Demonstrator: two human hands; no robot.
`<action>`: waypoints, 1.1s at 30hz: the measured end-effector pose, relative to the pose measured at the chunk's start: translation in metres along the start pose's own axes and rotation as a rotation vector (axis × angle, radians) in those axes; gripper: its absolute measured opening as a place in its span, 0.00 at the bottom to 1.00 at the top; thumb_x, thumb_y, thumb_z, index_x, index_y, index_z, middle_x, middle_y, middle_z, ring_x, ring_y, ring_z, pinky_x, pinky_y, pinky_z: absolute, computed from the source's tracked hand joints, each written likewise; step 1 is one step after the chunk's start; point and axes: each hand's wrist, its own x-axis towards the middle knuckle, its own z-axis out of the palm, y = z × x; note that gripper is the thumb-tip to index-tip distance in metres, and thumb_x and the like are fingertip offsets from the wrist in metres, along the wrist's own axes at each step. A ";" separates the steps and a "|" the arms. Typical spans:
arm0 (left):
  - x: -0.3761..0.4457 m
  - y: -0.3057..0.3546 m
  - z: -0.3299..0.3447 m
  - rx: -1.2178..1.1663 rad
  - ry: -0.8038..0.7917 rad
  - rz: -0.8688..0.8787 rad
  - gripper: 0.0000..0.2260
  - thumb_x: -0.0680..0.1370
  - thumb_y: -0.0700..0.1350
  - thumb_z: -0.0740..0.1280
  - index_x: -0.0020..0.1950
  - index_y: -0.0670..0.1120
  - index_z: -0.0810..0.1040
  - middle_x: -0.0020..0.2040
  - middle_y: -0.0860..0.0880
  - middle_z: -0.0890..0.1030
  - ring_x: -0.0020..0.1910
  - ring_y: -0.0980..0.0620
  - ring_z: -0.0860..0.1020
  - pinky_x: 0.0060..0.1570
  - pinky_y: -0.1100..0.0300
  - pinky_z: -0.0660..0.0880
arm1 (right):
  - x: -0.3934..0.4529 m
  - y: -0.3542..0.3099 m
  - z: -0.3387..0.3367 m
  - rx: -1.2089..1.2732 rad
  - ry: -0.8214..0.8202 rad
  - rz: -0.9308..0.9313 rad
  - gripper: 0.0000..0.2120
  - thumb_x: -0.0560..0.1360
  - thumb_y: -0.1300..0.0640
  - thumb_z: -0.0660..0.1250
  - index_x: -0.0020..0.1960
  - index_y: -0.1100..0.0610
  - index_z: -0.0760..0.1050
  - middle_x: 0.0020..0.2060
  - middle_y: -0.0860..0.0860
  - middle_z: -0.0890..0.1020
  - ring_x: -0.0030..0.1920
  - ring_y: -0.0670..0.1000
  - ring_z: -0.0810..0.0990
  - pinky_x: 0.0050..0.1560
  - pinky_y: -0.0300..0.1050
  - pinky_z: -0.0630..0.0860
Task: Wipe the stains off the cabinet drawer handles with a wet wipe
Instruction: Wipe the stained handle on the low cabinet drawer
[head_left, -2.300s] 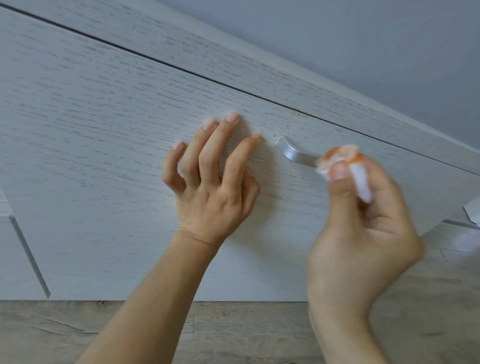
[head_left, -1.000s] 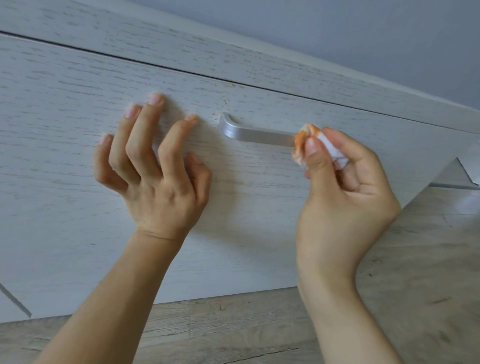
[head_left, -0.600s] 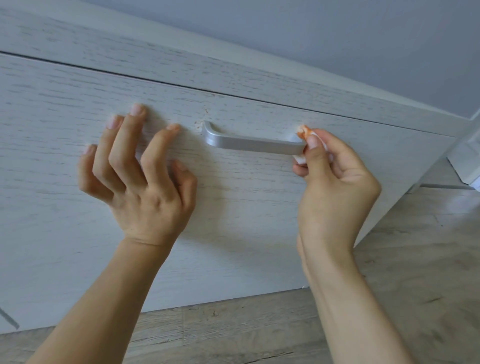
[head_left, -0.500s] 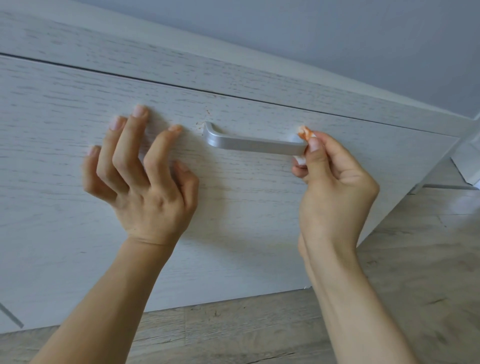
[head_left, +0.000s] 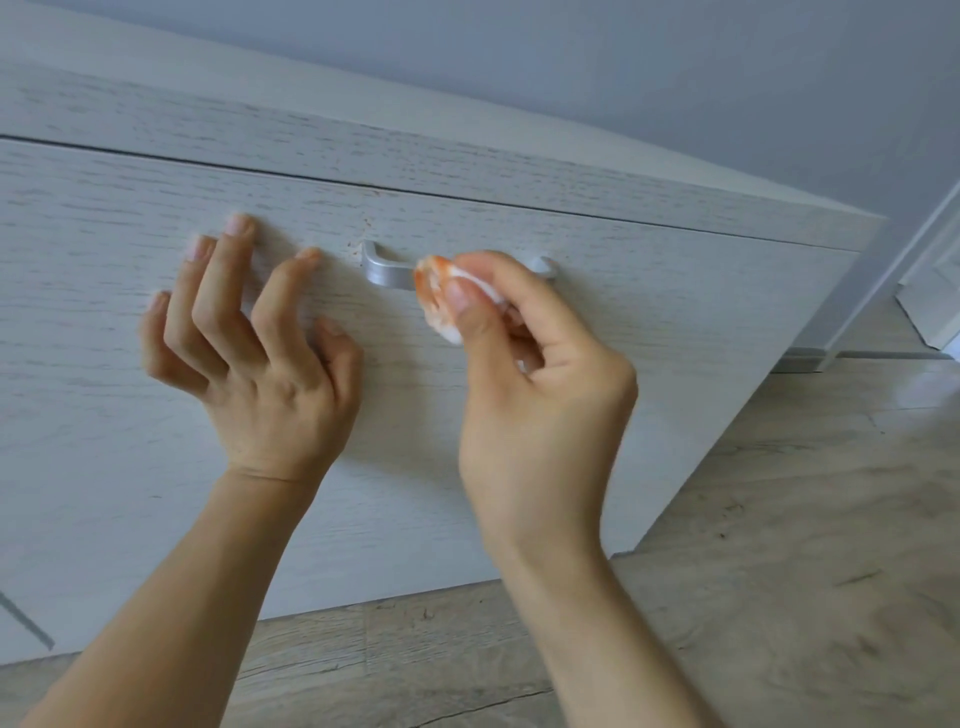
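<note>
A: Since half a second earlier the wet wipe (head_left: 439, 293) had slid from the handle's (head_left: 387, 273) right end toward its left, pinched in the right hand (head_left: 535, 395)

B: Finished?

A: Seemingly not; orange specks remained by the left post while the left hand (head_left: 260, 358), fingers (head_left: 228, 275) spread, braced the drawer front (head_left: 649, 322)

We see a home room: a whitewashed wood-grain cabinet (head_left: 467, 171) against a plain painted wall (head_left: 623, 67), standing on wood-look plank flooring (head_left: 779, 545).

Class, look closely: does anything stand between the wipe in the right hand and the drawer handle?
Nothing visible. The right hand pinches the wipe directly against the handle; the left hand rests on the drawer front, left of the handle.
</note>
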 end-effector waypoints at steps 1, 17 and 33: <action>0.001 0.000 -0.003 -0.008 -0.025 -0.004 0.17 0.74 0.39 0.61 0.63 0.45 0.67 0.66 0.41 0.66 0.67 0.43 0.61 0.64 0.48 0.54 | -0.002 -0.004 0.004 0.006 0.013 -0.010 0.04 0.74 0.60 0.70 0.47 0.57 0.82 0.39 0.48 0.84 0.38 0.39 0.79 0.43 0.34 0.75; 0.038 -0.078 -0.145 0.329 -0.752 0.076 0.19 0.78 0.44 0.64 0.68 0.42 0.71 0.71 0.40 0.68 0.67 0.40 0.65 0.65 0.44 0.61 | -0.027 -0.065 0.098 0.177 -0.179 0.063 0.09 0.76 0.55 0.69 0.54 0.56 0.79 0.36 0.44 0.78 0.38 0.40 0.73 0.40 0.28 0.69; 0.045 -0.303 -0.296 0.739 -1.197 -0.017 0.25 0.82 0.52 0.57 0.77 0.47 0.56 0.78 0.48 0.54 0.76 0.49 0.52 0.74 0.51 0.45 | -0.142 -0.082 0.224 0.149 -0.760 0.234 0.05 0.73 0.52 0.70 0.49 0.51 0.79 0.32 0.38 0.77 0.33 0.32 0.75 0.33 0.22 0.67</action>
